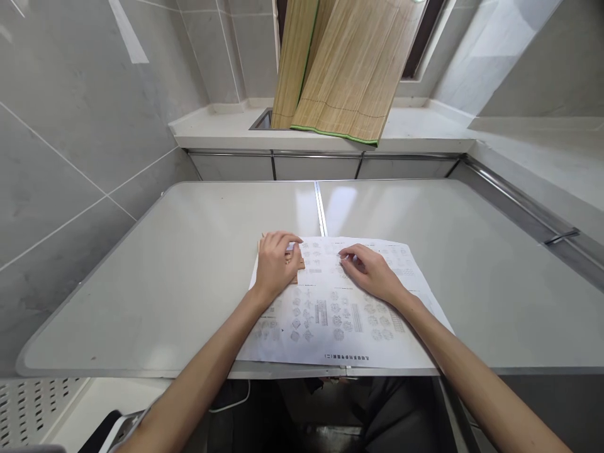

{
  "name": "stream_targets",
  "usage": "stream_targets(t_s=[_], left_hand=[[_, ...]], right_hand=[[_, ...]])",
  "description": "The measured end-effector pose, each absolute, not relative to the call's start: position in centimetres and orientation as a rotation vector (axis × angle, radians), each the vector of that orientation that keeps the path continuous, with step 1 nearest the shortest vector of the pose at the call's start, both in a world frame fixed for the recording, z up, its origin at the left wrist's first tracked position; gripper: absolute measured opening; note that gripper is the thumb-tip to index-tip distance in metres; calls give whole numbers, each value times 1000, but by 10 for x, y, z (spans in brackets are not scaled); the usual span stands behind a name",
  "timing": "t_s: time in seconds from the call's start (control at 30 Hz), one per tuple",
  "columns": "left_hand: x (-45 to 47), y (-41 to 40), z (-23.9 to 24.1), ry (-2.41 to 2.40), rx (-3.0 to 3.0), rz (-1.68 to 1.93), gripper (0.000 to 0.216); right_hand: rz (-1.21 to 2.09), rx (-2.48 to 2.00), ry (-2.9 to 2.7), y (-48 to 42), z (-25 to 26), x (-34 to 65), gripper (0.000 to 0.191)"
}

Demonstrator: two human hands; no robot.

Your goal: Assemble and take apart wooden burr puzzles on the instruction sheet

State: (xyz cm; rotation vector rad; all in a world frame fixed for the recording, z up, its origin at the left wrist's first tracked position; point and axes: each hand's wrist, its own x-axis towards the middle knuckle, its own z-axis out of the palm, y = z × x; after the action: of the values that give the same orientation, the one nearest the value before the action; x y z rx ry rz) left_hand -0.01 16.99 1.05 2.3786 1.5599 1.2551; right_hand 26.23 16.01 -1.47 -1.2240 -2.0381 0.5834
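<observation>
A large white printed sheet [330, 343], covered in small diagrams and text, lies on the table under both hands. My left hand [276, 264] rests on its left part, fingers curled over a small brown wooden piece [301, 264] whose edges show beside the thumb and below the palm. Much of that piece is hidden by the hand. To the right, my right hand [370, 274] is above the sheet with thumb and fingertips brought together in a pinch. Whatever lies between those fingertips is too small to make out.
The pale folding table [189, 251] has a metal seam [320, 207] down its middle. Behind it, bamboo mats [349, 75] hang over a white counter [217, 129]. Grey tiled walls stand at both sides, with a metal rail [514, 192] at right. A perforated white surface [35, 402] is at lower left.
</observation>
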Motion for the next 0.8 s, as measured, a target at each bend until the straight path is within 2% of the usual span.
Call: stream_targets(t_s=[0.27, 0.4, 0.6, 0.8], left_hand=[[-41, 197, 16, 1891, 1839, 1501, 16], [-58, 206, 8, 1917, 1578, 1493, 20], [-60, 203, 2, 1874, 1611, 1347, 25], [-53, 202, 5, 1787, 1888, 1089, 42]], right_hand=[[607, -1215, -2020, 162, -14, 261, 15], [617, -1218, -2019, 163, -15, 262, 16], [613, -1197, -2023, 164, -15, 262, 17], [614, -1201, -2011, 165, -14, 261, 17]])
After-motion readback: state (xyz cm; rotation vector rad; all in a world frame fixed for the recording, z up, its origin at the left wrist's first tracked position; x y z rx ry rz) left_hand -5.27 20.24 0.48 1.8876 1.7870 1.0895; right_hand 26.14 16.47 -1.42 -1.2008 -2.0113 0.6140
